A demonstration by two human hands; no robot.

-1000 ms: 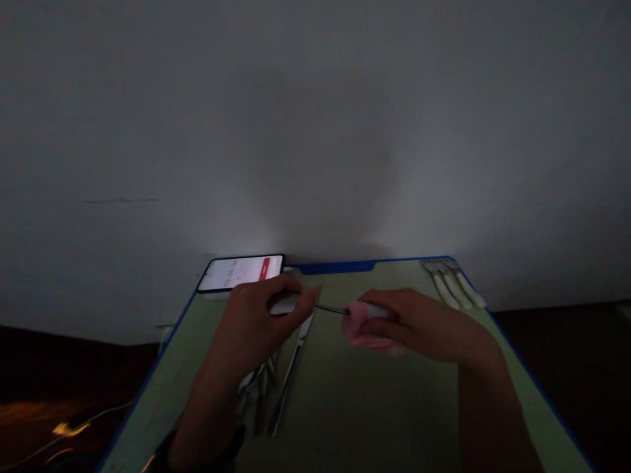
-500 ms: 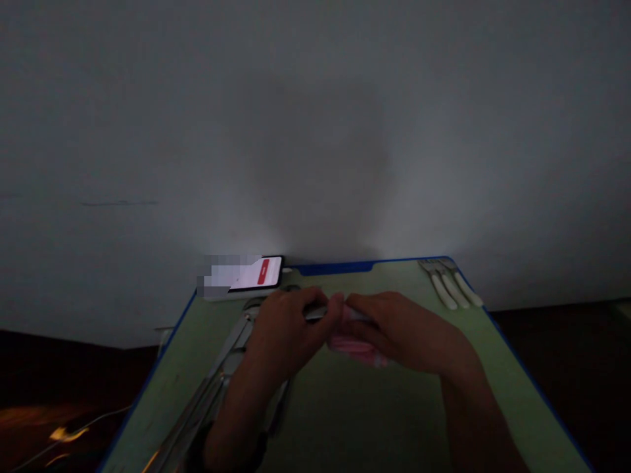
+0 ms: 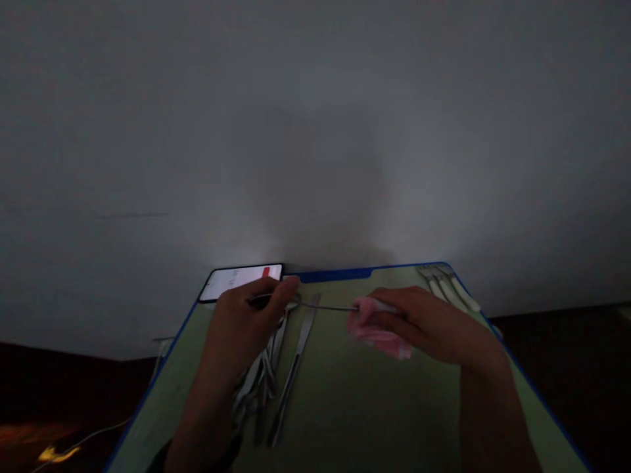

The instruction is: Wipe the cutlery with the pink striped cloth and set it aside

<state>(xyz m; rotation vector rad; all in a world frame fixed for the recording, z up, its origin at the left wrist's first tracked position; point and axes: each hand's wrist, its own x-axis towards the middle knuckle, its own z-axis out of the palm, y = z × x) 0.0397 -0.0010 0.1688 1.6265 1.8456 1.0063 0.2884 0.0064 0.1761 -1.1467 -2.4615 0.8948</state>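
Observation:
My left hand (image 3: 251, 315) pinches one end of a spoon-like metal utensil (image 3: 328, 307); the fingers partly hide its head. Its thin, slightly curved stem runs level across to the right. Around the other end is a pink and white cloth (image 3: 377, 335), gripped by my right hand (image 3: 424, 322), so that end is hidden. Below my left hand lies a heap of metal cutlery (image 3: 261, 378), partly covered by my wrist. A table knife (image 3: 298, 358) lies beside the heap, its blade pointing toward the wall.
A phone (image 3: 231, 279) with a lit screen is at the back left of the pale green, blue-edged tabletop (image 3: 355, 407). Several forks (image 3: 451, 289) with white handles lie side by side at the back right corner. A wall (image 3: 315, 164) rises directly behind.
My hands have moved apart, baring the utensil's stem between them. The left hand shifted left and the right hand, with the cloth, right. The view has also shifted slightly.

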